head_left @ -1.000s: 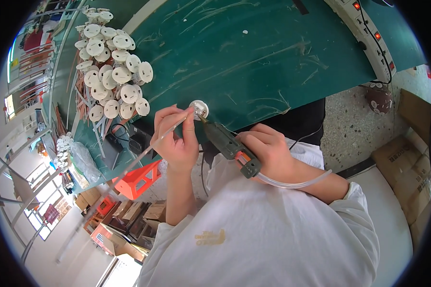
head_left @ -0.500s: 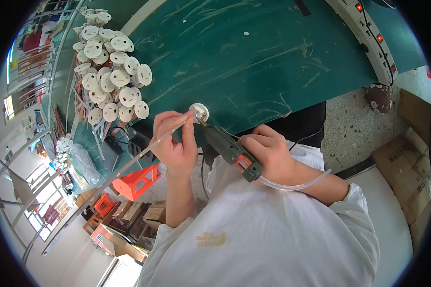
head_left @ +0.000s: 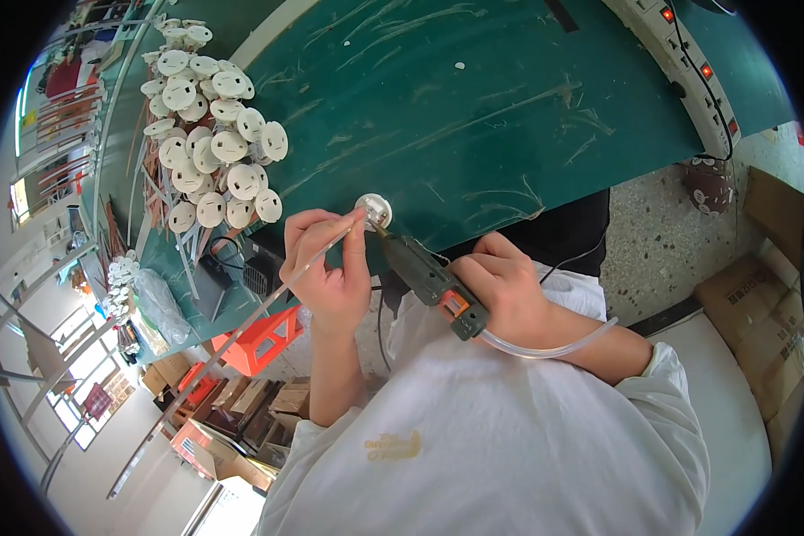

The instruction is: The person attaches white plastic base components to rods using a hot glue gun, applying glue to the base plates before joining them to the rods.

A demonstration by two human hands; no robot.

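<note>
My left hand pinches a long, thin, pale strip close to its upper end, which meets a small white round disc at the table's near edge. The rest of the strip slants down to the lower left. In my right hand is a dark green glue gun with an orange part near its rear. Its nozzle points up and left at the disc, touching it or very near. A clear, bent glue stick trails from its back across my right forearm.
Many white discs on strips are heaped on the green table to the left. A power strip with lit red switches lines the right edge. A red-orange stool and cardboard boxes stand beyond the table.
The strip's low far end has swung a little right and down. Both hands, the disc and the glue gun stay almost where they were.
</note>
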